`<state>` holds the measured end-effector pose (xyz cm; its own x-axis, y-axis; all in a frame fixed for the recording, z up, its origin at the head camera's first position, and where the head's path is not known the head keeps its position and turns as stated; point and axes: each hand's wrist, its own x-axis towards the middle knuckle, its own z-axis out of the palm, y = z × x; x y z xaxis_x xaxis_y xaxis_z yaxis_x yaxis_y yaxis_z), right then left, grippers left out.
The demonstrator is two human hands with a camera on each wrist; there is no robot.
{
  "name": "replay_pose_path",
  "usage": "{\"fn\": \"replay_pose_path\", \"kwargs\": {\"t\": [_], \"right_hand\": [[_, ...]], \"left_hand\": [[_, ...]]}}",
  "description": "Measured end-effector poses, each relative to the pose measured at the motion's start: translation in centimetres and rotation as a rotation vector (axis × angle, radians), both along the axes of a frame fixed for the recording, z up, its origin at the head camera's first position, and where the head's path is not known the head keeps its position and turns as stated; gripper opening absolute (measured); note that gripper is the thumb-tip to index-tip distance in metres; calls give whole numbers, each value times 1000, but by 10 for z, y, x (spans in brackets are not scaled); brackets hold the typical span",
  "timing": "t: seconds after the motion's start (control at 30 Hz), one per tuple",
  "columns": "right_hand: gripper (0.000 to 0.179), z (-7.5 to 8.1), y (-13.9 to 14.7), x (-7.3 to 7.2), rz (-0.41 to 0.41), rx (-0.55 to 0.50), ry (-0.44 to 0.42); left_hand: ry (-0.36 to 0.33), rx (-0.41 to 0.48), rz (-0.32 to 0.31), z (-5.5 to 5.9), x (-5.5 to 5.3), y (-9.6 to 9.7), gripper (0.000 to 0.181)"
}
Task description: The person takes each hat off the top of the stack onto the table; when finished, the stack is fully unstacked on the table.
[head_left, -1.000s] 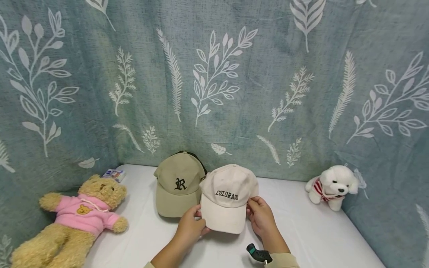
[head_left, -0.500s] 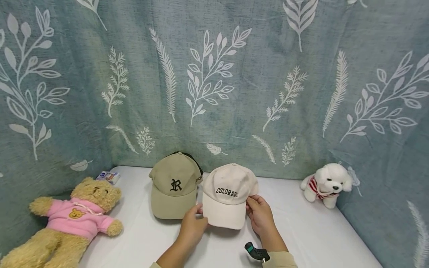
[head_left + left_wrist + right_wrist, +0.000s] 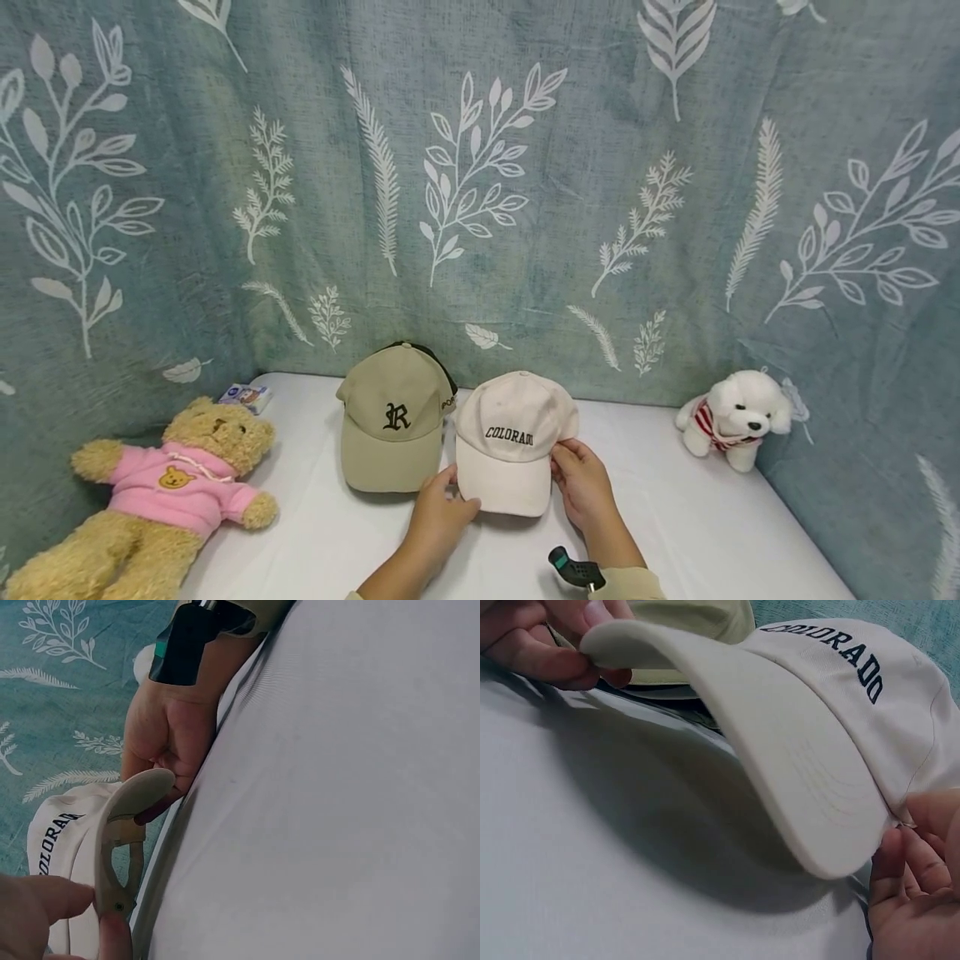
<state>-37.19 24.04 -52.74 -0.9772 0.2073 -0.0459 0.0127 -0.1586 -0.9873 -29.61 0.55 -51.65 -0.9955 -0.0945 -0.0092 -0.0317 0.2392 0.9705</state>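
A cream baseball cap [image 3: 504,442] with COLORADO across its front faces me on the white table. My left hand [image 3: 441,510] pinches the left front corner of its brim, thumb on top and fingers below, as the right wrist view shows. On the other side, my right hand [image 3: 583,483] pinches the cap's lower edge where brim meets crown. The brim [image 3: 780,757] is raised over the table and casts a shadow. Just left of it stands an olive-green cap [image 3: 393,417] with a black R, near my left fingers but not held.
At the left lies a teddy bear [image 3: 176,492] in a pink hoodie, with a small printed packet [image 3: 246,396] behind its head. A white toy dog [image 3: 738,417] in a striped top stands at the right. A leaf-patterned curtain [image 3: 525,208] closes off the back and sides.
The cream cap has shifted slightly right, so it no longer overlaps the olive-green cap. My left hand has slid toward the brim's front corner. My right hand keeps its hold.
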Motion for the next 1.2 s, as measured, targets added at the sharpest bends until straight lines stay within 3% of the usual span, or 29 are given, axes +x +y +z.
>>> {"fn": "replay_pose_path", "kwargs": {"t": [0.27,0.57,1.2], "right_hand": [[48,1,1,1,39,46,13],[61,1,3,2,99,71,-4],[58,2,-3,3,63,105,-42]], "left_hand": [[39,-17,-43,-4,2,1,61],[-31,-13,-51,1,3,4,65],[-53,-13,-49,-3,2,2,55]]}}
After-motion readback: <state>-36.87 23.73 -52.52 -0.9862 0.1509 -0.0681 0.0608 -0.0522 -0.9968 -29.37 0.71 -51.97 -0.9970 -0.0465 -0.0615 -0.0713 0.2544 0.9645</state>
